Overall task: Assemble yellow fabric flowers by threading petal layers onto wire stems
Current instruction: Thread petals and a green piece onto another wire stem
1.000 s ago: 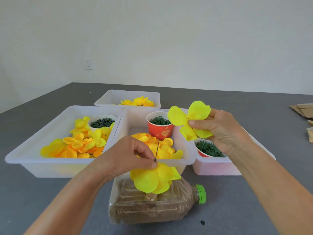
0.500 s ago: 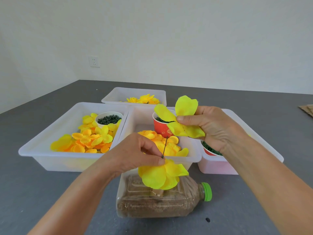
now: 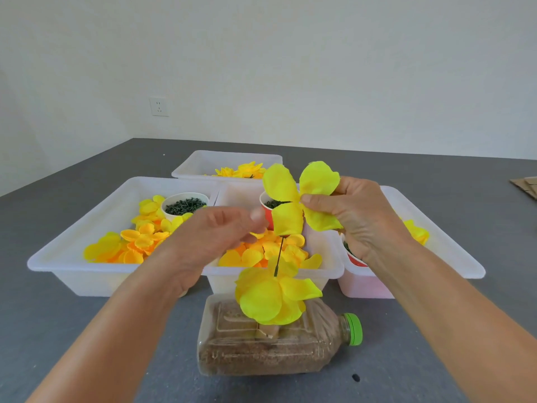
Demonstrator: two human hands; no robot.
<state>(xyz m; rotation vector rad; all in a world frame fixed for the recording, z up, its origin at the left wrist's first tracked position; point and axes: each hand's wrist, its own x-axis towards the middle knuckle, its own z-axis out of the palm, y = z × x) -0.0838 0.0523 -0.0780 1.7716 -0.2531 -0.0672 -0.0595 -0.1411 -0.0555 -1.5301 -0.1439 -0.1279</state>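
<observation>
Plastic and filled with brown grains, the bottle [image 3: 273, 341] lies on its side nearest you, below both hands; it looks to serve as a weighted stand, so the wire [image 3: 279, 256] stays upright without you holding it. Stacked petals [image 3: 273, 295] already sit low on that wire, just under your hands. Your left hand [image 3: 215, 237] hovers beside the wire tip, blurred, fingers loosely curled on nothing I can make out. Your right hand [image 3: 351, 216] pinches a four-lobed layer [image 3: 302, 199] at its centre, above the tip, likely to line its hole up with the wire. Beyond your hands stand bins [image 3: 58, 257] of petals and a red cup [image 3: 266, 212] of green bits. No readable label shows anywhere.
</observation>
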